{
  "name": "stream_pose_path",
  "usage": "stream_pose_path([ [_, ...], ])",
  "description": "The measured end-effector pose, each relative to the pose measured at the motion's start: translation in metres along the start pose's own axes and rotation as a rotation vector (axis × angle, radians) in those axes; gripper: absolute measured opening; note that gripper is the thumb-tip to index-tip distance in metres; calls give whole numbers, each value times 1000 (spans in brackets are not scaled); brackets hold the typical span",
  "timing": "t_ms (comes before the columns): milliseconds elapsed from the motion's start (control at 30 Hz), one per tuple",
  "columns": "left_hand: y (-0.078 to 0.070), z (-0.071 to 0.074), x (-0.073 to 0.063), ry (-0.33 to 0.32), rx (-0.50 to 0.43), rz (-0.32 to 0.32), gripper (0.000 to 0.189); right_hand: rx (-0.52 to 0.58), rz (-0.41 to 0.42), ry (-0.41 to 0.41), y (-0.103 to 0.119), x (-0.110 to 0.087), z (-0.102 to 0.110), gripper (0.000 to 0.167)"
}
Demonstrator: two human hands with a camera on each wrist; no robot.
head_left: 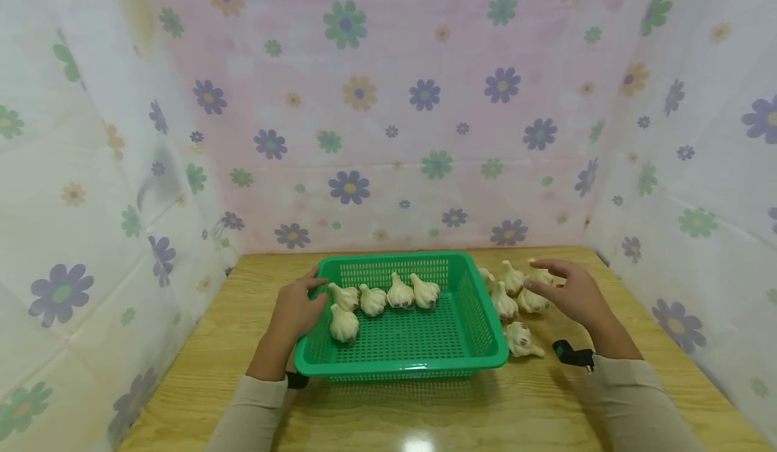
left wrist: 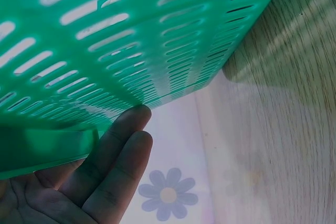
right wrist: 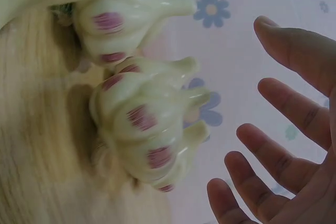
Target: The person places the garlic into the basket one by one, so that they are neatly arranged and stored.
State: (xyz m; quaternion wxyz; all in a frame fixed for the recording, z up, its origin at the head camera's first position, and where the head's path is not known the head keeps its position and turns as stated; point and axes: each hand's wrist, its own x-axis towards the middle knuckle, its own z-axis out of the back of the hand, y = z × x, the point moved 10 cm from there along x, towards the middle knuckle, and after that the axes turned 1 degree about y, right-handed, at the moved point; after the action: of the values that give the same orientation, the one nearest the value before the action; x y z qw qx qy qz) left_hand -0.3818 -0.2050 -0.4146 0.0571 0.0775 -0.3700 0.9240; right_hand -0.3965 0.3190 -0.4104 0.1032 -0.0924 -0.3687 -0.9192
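Note:
A green plastic basket (head_left: 403, 365) with slotted walls stands on the table. My left hand (head_left: 299, 309) holds its left rim; in the left wrist view, two fingers (left wrist: 123, 153) lie along the outer wall, under the rim. Inside the basket, several white garlic bulbs (head_left: 344, 325) sit toward the left and back. My right hand (head_left: 573, 295) hovers over a group of garlic bulbs (head_left: 504, 302) to the right of the basket. Its fingers are spread and hold nothing. In the right wrist view, these bulbs (right wrist: 142, 114) show purple-pink patches, apart from the fingertips (right wrist: 251, 136).
One garlic bulb (head_left: 521, 339) lies nearer the front, beside the basket's right wall. The wooden table (head_left: 218, 344) is enclosed by flower-patterned cloth (head_left: 400, 115) at the back and both sides. Black devices (head_left: 573, 355) are at my wrists.

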Motion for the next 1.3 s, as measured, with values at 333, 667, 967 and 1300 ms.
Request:
stream_pose_path([
  [333, -1, 1, 0, -2, -1, -5, 42, -7, -94, 60, -30, 0, -13, 71],
  [667, -1, -1, -1, -1, -11, -8, 41, 50, -149, 113, -50, -2, -28, 75],
  [967, -3, 1, -2, -8, 2, -11, 41, 35, -139, 122, -50, -2, -35, 72],
  [1300, -5, 3, -1, -16, 20, -11, 40, 20, -134, 147, -53, -1, -40, 78],
])
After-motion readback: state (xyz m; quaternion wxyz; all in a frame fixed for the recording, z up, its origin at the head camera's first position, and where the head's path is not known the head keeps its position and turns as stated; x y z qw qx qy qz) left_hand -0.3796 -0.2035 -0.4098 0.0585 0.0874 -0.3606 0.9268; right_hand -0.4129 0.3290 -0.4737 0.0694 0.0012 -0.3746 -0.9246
